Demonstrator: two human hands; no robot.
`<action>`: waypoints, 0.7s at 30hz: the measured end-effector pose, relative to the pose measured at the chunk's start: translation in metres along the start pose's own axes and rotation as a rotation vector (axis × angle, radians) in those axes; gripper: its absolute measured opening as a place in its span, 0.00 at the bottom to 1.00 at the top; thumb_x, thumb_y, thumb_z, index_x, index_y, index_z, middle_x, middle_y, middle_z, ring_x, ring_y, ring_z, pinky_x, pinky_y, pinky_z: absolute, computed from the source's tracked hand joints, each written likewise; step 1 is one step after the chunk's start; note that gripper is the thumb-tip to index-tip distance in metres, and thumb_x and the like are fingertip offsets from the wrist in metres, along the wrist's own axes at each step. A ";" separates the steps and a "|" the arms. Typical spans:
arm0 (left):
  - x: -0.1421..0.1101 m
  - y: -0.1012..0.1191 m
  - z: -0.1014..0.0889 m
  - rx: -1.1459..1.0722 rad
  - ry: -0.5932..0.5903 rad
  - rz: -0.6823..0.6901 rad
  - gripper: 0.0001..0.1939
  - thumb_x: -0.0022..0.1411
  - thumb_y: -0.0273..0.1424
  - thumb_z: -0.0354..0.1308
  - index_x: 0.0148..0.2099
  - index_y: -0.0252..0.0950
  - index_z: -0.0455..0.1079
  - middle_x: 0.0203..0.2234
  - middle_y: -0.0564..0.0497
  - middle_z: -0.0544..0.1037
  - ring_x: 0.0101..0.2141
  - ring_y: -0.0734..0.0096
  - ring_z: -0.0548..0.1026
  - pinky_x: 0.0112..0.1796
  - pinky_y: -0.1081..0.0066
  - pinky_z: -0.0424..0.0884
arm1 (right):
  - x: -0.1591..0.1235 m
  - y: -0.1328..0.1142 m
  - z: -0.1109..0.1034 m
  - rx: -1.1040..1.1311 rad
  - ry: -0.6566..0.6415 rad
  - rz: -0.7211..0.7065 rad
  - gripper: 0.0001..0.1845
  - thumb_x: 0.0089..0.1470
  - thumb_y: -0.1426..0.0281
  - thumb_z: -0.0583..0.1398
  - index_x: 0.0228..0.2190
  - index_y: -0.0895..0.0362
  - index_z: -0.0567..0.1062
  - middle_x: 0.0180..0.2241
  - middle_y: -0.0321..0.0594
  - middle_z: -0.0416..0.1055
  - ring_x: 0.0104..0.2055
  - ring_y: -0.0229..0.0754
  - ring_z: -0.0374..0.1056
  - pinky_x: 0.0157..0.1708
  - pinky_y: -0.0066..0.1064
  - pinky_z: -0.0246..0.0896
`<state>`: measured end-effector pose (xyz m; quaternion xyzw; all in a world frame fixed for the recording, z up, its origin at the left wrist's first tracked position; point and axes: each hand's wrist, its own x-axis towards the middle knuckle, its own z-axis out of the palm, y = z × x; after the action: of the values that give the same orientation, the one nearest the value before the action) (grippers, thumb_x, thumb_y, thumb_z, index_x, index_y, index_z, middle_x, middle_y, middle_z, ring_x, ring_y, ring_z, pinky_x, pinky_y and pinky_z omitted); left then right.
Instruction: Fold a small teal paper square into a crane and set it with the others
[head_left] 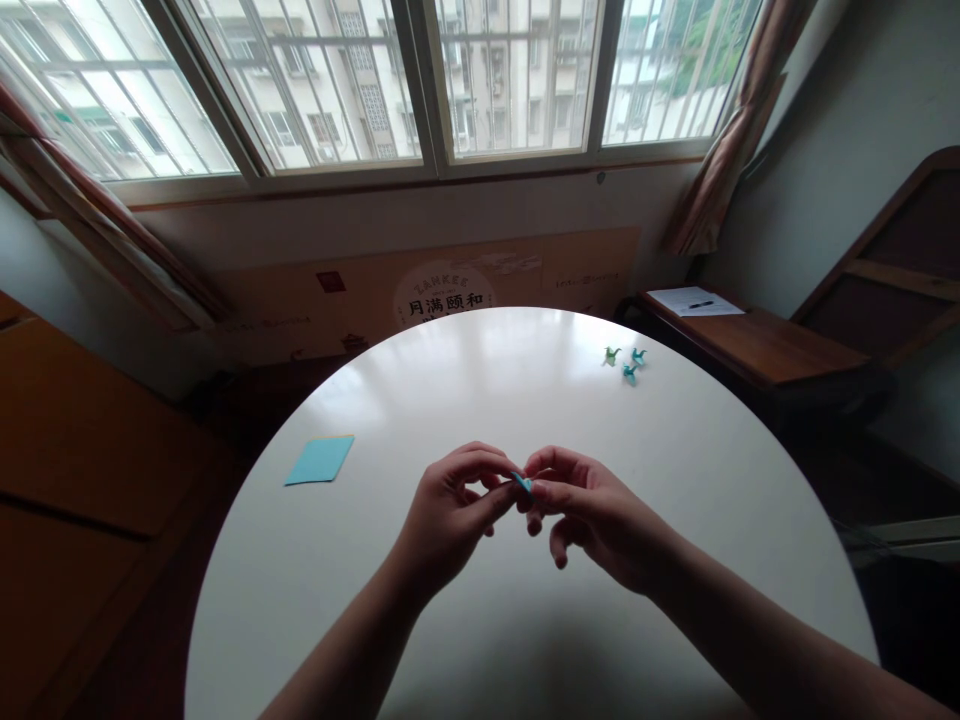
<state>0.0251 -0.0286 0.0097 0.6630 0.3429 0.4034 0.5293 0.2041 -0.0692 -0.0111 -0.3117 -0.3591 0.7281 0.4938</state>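
Observation:
Both my hands meet above the middle of the round white table (675, 560). My left hand (450, 510) and my right hand (585, 510) pinch a tiny folded piece of blue paper (523, 483) between their fingertips; only a sliver of it shows. A flat sheet of light blue paper (320, 459) lies on the table to the left of my hands. Three small folded paper figures (625, 362), green and blue, stand at the table's far right.
A dark wooden side table (757, 345) stands behind the round table on the right, with a white sheet and a pen (694, 302) on it. Windows and curtains fill the back wall. Wooden furniture is at the left.

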 end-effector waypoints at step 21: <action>0.000 0.003 -0.006 -0.015 -0.085 -0.050 0.09 0.59 0.33 0.66 0.38 0.31 0.80 0.30 0.46 0.76 0.26 0.72 0.71 0.17 0.79 0.68 | -0.002 0.004 0.000 -0.308 0.135 -0.214 0.13 0.51 0.64 0.71 0.34 0.58 0.79 0.30 0.41 0.78 0.33 0.40 0.74 0.22 0.22 0.67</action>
<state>0.0198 -0.0263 0.0129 0.6667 0.3335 0.3639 0.5584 0.2027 -0.0719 -0.0138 -0.3917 -0.4634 0.5852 0.5379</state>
